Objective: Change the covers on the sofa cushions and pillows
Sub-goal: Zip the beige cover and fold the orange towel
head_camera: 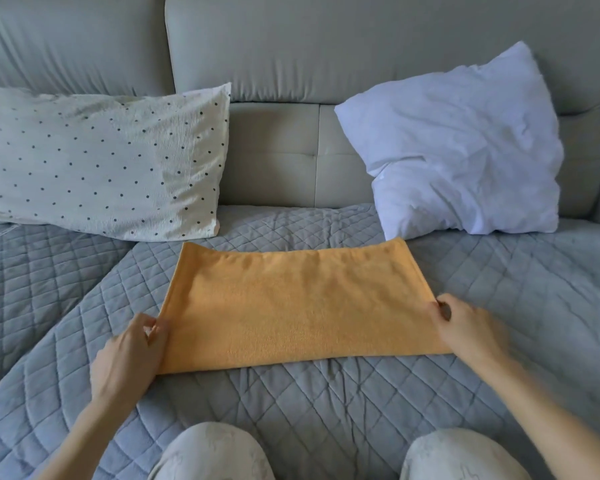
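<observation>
Flat on the quilted throw [84, 306] at six o'clock of the pillows, the soft, light orange cover [302, 306] is pinched at its near corners, apparently, by left hand [129, 355] and right hand [468, 330].

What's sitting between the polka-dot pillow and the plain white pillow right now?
Nothing: the head view shows only bare grey sofa backrest between the dotted cream pillow and the crumpled white pillow.
</observation>
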{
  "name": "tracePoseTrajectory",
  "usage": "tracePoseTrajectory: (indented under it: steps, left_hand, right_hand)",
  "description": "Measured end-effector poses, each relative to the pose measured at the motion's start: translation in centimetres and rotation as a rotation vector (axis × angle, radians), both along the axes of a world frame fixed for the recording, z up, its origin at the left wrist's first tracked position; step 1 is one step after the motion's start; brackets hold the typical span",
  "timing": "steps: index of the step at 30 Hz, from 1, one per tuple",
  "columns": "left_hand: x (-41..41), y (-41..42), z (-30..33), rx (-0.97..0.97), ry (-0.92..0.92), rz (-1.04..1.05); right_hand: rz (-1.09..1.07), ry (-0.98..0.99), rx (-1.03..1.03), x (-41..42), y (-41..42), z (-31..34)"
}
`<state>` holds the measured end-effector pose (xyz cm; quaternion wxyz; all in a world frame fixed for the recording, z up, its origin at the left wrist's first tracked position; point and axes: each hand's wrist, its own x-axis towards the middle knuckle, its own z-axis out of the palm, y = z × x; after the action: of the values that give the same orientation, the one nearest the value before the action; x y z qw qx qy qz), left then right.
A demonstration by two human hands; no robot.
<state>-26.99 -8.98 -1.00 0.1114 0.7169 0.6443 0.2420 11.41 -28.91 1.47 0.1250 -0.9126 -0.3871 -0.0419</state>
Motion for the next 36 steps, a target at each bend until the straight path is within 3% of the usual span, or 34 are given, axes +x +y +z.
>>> tracePoseTrajectory:
  steps: [3,7,10,14,20,25,27,29,33,36]
  left_hand:
    - [-0.7,1.1,0.3,-0.075,0.053,0.056]
    - [0.1,2.2,0.8,-0.233,0.081,0.076]
    - [1.0,2.4,1.1,-0.329,0.058,0.096]
    - [0.0,1.5,0.3,-0.328,-0.003,0.046]
    - [0.1,-0.2,1.0,-0.286,-0.400,-0.020]
    - [0.6,-0.5,3.2,-0.561,-1.233,0.007]
    - [0.7,-0.8,4.2,-0.582,-1.405,-0.076]
    - [2.1,-1.3,6.2,-0.563,-1.469,-0.173]
    - [7.9,-3.3,11.7,-0.328,-1.464,-0.185]
    - [15.0,-5.3,14.4,-0.092,-1.132,-0.296]
  right_hand:
    - [-0.017,-0.031,-0.156,0.8,0.6,2.3]
    - [0.261,-0.213,0.039,-2.8,4.3,4.4]
    - [0.485,-0.103,-0.025,-7.9,9.5,4.8]
    - [0.514,0.012,-0.151,-11.3,13.5,0.2]
    - [0.482,0.032,-0.154,-11.1,14.1,-2.8]
    - [0.482,0.057,-0.171,-11.3,14.2,-2.4]
    - [0.513,0.117,-0.197,-11.0,14.1,-1.8]
    - [0.551,0.350,-0.145,-10.2,13.6,-0.6]
    - [0.319,1.233,0.388,-6.5,11.4,2.5]
    - [0.142,1.568,0.746,-2.6,8.1,4.3]
